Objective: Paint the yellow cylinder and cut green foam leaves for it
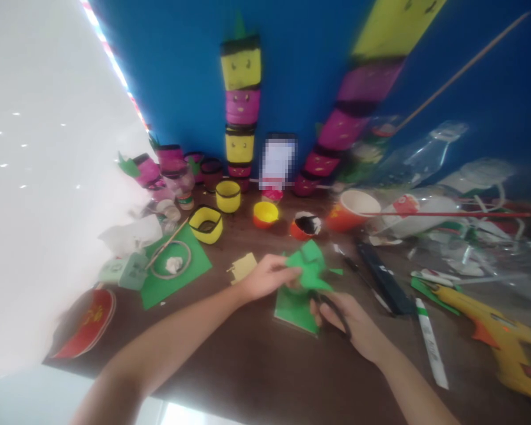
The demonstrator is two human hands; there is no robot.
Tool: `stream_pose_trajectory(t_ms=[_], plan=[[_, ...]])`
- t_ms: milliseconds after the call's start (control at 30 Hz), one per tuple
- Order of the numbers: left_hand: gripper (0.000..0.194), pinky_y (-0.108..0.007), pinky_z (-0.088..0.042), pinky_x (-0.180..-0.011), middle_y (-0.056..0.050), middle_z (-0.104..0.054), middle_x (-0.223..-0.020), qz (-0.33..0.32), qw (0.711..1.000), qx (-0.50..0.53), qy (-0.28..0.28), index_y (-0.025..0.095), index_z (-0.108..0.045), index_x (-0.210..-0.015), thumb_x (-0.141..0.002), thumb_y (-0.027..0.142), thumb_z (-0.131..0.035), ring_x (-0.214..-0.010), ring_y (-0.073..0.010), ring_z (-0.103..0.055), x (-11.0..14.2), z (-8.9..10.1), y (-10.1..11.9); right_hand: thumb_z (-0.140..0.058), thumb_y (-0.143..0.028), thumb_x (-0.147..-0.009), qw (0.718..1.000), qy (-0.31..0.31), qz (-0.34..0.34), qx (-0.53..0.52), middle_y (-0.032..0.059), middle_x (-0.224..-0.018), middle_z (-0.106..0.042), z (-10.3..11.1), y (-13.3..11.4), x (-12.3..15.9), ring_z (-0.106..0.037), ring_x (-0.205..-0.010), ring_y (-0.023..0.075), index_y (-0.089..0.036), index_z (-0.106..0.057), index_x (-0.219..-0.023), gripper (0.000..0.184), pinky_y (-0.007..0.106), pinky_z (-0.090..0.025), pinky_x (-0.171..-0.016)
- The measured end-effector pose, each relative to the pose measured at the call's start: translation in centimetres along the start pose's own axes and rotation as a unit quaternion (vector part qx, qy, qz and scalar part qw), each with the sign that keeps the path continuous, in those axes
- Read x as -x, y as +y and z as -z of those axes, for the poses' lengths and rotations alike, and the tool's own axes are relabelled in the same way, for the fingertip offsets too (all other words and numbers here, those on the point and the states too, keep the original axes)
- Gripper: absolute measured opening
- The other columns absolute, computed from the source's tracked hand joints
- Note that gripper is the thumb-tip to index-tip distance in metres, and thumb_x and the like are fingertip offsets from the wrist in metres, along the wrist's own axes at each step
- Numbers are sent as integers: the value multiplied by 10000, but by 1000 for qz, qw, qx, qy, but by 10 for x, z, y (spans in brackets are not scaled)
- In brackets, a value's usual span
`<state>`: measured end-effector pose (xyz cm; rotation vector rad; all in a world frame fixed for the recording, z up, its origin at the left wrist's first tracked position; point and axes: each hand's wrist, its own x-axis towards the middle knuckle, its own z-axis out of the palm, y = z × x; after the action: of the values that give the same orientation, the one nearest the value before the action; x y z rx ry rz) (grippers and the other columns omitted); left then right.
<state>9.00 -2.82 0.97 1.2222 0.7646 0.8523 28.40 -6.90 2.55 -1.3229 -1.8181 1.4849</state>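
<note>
My left hand [269, 276] pinches a green cut-out foam shape [310, 268] above the brown table [248, 354]. Its fingers are closed on the shape's left side. My right hand [351, 321] is wrapped round the black handles of a pair of scissors [331, 307], whose blades point up toward the green shape. Under both hands lies a flat green foam sheet [294, 310]. A small pale yellow scrap [242, 267] lies just left of my left hand.
Yellow and pink painted cups [241, 106] are stacked against the blue wall. Small yellow cups [228, 196], orange cups [351, 209], clear plastic bottles [420, 159], a yellow glue gun [495, 336], a black strip [383, 277], a green sheet with a ring [172, 265] and a red lid [91, 321] lie about.
</note>
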Motion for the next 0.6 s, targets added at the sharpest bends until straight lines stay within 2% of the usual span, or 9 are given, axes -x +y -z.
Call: stream_pose_trajectory(t_ms=[600], plan=[[418,-245,-399,-643,-13,-569,-614,0,1000,-5,-6,126,-587,-620,-766,517,-583,-603,-108,-505,0,1,-4,-440,-752,-716,1000,-3,-8,4,15,-546,-528,-1,-7,0,-501,-540,155,-178,-533,-603,592,285,-422,-532]])
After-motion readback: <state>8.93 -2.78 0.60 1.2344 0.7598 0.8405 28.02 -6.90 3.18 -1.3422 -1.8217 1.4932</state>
